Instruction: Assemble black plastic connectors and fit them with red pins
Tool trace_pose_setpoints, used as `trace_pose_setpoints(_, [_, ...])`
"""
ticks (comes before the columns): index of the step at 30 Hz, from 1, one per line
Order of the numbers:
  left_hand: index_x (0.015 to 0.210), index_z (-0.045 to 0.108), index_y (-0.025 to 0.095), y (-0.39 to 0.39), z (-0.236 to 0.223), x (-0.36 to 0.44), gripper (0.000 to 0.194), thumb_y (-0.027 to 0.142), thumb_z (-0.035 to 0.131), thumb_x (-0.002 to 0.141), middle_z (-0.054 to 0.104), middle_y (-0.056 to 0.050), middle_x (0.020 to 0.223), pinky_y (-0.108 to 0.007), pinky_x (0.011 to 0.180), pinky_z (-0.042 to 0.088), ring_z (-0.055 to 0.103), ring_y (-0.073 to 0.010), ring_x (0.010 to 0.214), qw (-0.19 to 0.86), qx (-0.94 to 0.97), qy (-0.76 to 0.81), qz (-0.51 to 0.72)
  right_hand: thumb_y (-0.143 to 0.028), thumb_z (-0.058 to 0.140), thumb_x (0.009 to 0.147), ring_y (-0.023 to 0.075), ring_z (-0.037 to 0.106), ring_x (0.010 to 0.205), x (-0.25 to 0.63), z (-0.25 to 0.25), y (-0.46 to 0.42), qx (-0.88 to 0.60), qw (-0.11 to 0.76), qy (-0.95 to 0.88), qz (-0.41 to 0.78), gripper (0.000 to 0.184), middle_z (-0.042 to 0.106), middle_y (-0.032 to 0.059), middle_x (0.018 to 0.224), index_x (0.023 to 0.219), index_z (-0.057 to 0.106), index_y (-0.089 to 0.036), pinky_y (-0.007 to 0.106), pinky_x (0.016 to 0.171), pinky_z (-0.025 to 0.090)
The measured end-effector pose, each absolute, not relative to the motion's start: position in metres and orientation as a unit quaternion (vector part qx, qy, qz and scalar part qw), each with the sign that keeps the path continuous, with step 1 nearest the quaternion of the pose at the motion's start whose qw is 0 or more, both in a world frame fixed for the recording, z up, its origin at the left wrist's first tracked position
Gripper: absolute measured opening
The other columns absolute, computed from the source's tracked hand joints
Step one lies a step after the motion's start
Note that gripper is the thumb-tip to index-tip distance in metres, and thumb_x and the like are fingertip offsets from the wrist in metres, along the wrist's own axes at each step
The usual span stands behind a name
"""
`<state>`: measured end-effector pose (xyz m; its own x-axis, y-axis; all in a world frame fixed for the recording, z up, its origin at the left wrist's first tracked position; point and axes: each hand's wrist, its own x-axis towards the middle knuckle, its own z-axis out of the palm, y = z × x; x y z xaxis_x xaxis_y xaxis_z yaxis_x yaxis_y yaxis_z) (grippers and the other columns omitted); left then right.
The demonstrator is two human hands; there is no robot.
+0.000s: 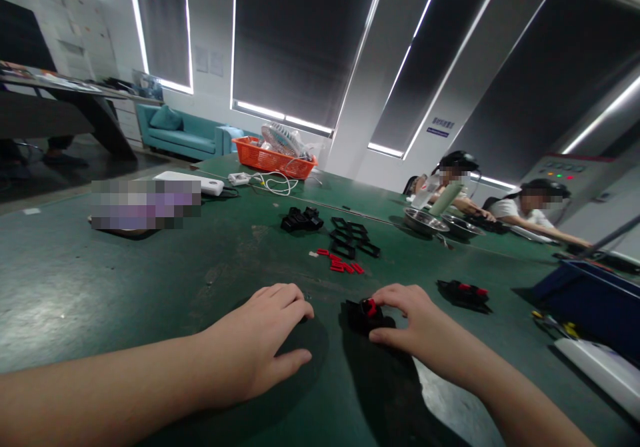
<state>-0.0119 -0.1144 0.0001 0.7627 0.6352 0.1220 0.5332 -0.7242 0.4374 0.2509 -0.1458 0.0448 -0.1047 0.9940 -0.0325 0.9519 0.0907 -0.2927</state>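
Over the green table (165,300), my left hand (263,340) is held low, its fingers bent and its thumb apart from them. A small dark spot shows beneath the fingertips; I cannot make out what it is. To the right, my right hand (415,320) has thumb and fingers around the edge of a black plastic part with a red insert (367,314), which rests on the table. A similar black part with red pieces (464,294) lies farther right. Ahead are several small red pieces (340,264), several black rectangular frames (354,234) and a cluster of black parts (302,219).
An orange basket (273,160) stands at the far edge, near a white cable (275,182). A blurred-out object (145,206) lies left beside a white device (190,183). A blue bin (590,300) stands right. Two people sit across the table near metal bowls (425,222).
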Motion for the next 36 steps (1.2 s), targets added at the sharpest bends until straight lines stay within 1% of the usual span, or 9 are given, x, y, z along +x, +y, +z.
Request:
trace_pose_setpoints(6, [0.125, 0.057, 0.020, -0.115, 0.002, -0.011, 0.039, 0.034, 0.058, 0.089, 0.054, -0.013, 0.132, -0.052, 0.104, 0.041, 0.048, -0.0341, 0.124, 0.191, 0.920, 0.318, 0.127, -0.024, 0.076, 0.072, 0.0301, 0.052, 0.113, 0.254, 0.046, -0.140, -0.696, 0.065, -0.705, 0.122, 0.028, 0.067, 0.0090, 0.115, 0.100, 0.072, -0.019, 0.046, 0.102, 0.039])
trace_pose_setpoints(13, [0.125, 0.057, 0.020, -0.114, 0.002, -0.011, 0.039, 0.034, 0.058, 0.089, 0.053, -0.013, 0.133, -0.053, 0.105, 0.040, 0.048, -0.0345, 0.125, 0.192, 0.919, 0.320, 0.122, -0.028, 0.074, 0.074, 0.0312, 0.053, 0.113, 0.263, 0.044, -0.133, -0.733, 0.054, -0.672, 0.085, 0.030, 0.068, 0.0098, 0.114, 0.102, 0.074, -0.018, 0.042, 0.099, 0.042])
trace_pose_setpoints(17, [0.125, 0.057, 0.020, -0.114, 0.001, -0.011, 0.039, 0.034, 0.058, 0.089, 0.054, -0.013, 0.133, -0.053, 0.105, 0.041, 0.049, -0.0342, 0.124, 0.187, 0.921, 0.317, 0.124, -0.029, 0.074, 0.073, 0.0329, 0.055, 0.113, 0.271, 0.041, -0.127, -0.756, 0.053, -0.651, 0.042, 0.032, 0.069, 0.0115, 0.114, 0.102, 0.075, -0.016, 0.043, 0.101, 0.041])
trace_pose_setpoints(21, [0.125, 0.057, 0.020, -0.115, 0.001, -0.012, 0.038, 0.035, 0.057, 0.090, 0.054, -0.013, 0.132, -0.051, 0.105, 0.041, 0.049, -0.0334, 0.124, 0.184, 0.923, 0.315, 0.126, -0.031, 0.072, 0.074, 0.0355, 0.057, 0.114, 0.278, 0.040, -0.123, -0.776, 0.048, -0.629, 0.024, 0.034, 0.069, 0.0139, 0.114, 0.104, 0.075, -0.015, 0.044, 0.101, 0.042])
trace_pose_setpoints(24, [0.125, 0.057, 0.021, -0.115, 0.001, -0.012, 0.039, 0.036, 0.057, 0.089, 0.054, -0.013, 0.133, -0.051, 0.104, 0.042, 0.049, -0.0334, 0.124, 0.186, 0.923, 0.316, 0.122, -0.031, 0.071, 0.076, 0.0365, 0.058, 0.113, 0.281, 0.041, -0.120, -0.787, 0.042, -0.616, 0.015, 0.031, 0.069, 0.0152, 0.114, 0.102, 0.077, -0.015, 0.044, 0.100, 0.043])
trace_pose_setpoints(27, [0.125, 0.057, 0.020, -0.114, 0.002, -0.012, 0.038, 0.035, 0.057, 0.089, 0.054, -0.013, 0.132, -0.051, 0.104, 0.041, 0.050, -0.0334, 0.123, 0.182, 0.924, 0.313, 0.123, -0.032, 0.070, 0.077, 0.0377, 0.060, 0.112, 0.285, 0.042, -0.118, -0.795, 0.037, -0.605, 0.006, 0.026, 0.071, 0.0155, 0.112, 0.095, 0.078, -0.016, 0.044, 0.097, 0.045])
trace_pose_setpoints(31, [0.124, 0.058, 0.019, -0.113, 0.002, -0.011, 0.038, 0.035, 0.057, 0.089, 0.055, -0.013, 0.130, -0.051, 0.104, 0.041, 0.050, -0.0333, 0.122, 0.177, 0.927, 0.308, 0.123, -0.034, 0.068, 0.079, 0.0350, 0.065, 0.104, 0.294, 0.040, -0.114, -0.801, 0.034, -0.598, 0.005, 0.024, 0.074, 0.0143, 0.104, 0.091, 0.078, -0.016, 0.042, 0.093, 0.047])
trace_pose_setpoints(36, [0.124, 0.058, 0.019, -0.114, 0.004, -0.012, 0.038, 0.035, 0.056, 0.090, 0.055, -0.013, 0.131, -0.051, 0.104, 0.041, 0.051, -0.0332, 0.123, 0.182, 0.926, 0.309, 0.121, -0.037, 0.066, 0.080, 0.0326, 0.067, 0.102, 0.306, 0.035, -0.110, -0.811, 0.042, -0.583, -0.002, 0.032, 0.073, 0.0155, 0.109, 0.101, 0.075, -0.013, 0.038, 0.089, 0.049])
